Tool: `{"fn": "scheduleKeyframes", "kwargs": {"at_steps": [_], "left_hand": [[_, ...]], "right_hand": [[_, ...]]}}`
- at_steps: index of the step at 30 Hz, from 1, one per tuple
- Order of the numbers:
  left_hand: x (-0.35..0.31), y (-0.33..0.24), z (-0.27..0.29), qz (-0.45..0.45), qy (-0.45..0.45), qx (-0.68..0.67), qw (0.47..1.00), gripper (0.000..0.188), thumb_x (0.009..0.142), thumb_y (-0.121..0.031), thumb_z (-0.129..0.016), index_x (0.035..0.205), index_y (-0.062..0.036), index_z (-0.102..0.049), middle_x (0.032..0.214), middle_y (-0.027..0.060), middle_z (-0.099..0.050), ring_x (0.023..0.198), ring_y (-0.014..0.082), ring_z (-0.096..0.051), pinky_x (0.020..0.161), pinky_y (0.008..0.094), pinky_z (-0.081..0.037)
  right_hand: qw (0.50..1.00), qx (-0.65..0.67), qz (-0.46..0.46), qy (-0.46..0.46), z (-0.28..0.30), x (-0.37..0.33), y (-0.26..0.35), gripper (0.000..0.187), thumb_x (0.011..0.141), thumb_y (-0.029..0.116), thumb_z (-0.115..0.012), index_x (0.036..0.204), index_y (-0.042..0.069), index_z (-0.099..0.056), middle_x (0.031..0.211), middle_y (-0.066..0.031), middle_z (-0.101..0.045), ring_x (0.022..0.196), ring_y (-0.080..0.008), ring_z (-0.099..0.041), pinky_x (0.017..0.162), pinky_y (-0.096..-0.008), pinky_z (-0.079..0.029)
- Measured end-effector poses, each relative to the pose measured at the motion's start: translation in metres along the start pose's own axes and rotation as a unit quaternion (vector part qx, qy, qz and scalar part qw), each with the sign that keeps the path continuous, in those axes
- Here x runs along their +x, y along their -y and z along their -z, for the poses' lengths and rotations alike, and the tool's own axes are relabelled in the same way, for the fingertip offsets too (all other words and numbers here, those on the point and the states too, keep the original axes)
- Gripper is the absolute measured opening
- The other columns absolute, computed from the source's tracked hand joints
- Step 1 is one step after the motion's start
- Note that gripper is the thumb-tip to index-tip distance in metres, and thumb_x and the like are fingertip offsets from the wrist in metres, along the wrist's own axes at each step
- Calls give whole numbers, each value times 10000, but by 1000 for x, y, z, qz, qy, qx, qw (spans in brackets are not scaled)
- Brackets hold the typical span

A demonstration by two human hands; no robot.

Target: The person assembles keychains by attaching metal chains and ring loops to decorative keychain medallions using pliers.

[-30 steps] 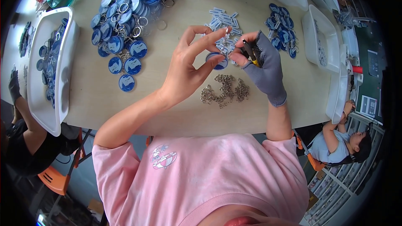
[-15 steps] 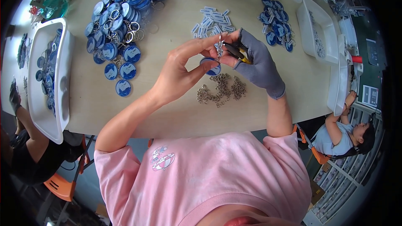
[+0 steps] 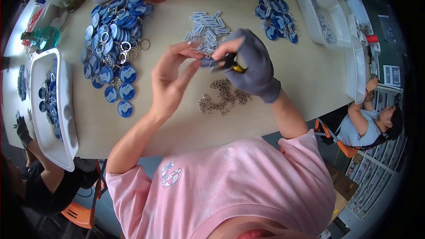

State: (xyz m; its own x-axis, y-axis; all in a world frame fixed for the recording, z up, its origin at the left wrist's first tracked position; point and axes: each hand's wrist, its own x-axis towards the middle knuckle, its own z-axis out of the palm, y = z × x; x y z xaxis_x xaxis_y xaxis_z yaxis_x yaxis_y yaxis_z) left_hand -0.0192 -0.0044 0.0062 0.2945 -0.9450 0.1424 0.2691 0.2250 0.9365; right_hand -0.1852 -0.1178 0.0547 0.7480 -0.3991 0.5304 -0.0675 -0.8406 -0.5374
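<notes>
Frame centre: I see the left hand pinching a keychain, blurred, ring end up, blue disc end down, long axis leaning slightly toward lower right. Gloved right hand grips pliers, yellow handle part toward lower right; jaw contact, can't tell. Jump-ring heap close below; open tabletop at right, its edge beyond heap, lower frame

Workshop, worktable, pliers, keyring heap, tray

Pink short-sleeved T-shirt, ribbed collar, small chest print; grey fingerless glove on right hand.
</notes>
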Motion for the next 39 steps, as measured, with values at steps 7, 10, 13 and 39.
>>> {"fn": "scheduleKeyframes", "kwargs": {"at_steps": [7, 10, 13, 39], "left_hand": [[6, 3, 2, -49, 46, -24, 997, 324, 940, -79, -505, 1248, -5, -438, 1266, 151, -526, 1328, 277, -432, 1104, 417, -292], [6, -11, -7, -81, 126, 113, 982, 244, 973, -139, -462, 1158, 8, -524, 1246, 141, -531, 1278, 276, -457, 1070, 405, -311], [4, -3, -1, -107, 180, 194, 958, 243, 998, -158, -429, 977, 26, -586, 1019, 107, -587, 968, 219, -527, 899, 360, -407], [1, 4, 6, 117, 66, 79, 988, 325, 1041, -251, -420, 785, -53, -442, 754, 0, -465, 726, 99, -455, 667, 254, -349]], "right_hand": [[952, -211, 209, -68, -9, -15, -3, 238, 747, 162, -696, 971, 219, -638, 952, 30, -648, 822, -155, -582, 750, -318, -476], [951, -206, 224, -54, -7, -18, 5, 214, 777, 204, -701, 976, 224, -624, 988, 31, -655, 847, -134, -582, 737, -310, -465], [946, -194, 250, -66, -13, -22, 6, 317, 782, 129, -752, 1047, 200, -592, 1023, 21, -661, 799, -129, -564, 673, -307, -440], [941, -307, -21, 138, -17, -4, -44, 275, 745, 241, -731, 973, 114, -644, 880, -40, -597, 823, -243, -592, 677, -365, -481]]}}
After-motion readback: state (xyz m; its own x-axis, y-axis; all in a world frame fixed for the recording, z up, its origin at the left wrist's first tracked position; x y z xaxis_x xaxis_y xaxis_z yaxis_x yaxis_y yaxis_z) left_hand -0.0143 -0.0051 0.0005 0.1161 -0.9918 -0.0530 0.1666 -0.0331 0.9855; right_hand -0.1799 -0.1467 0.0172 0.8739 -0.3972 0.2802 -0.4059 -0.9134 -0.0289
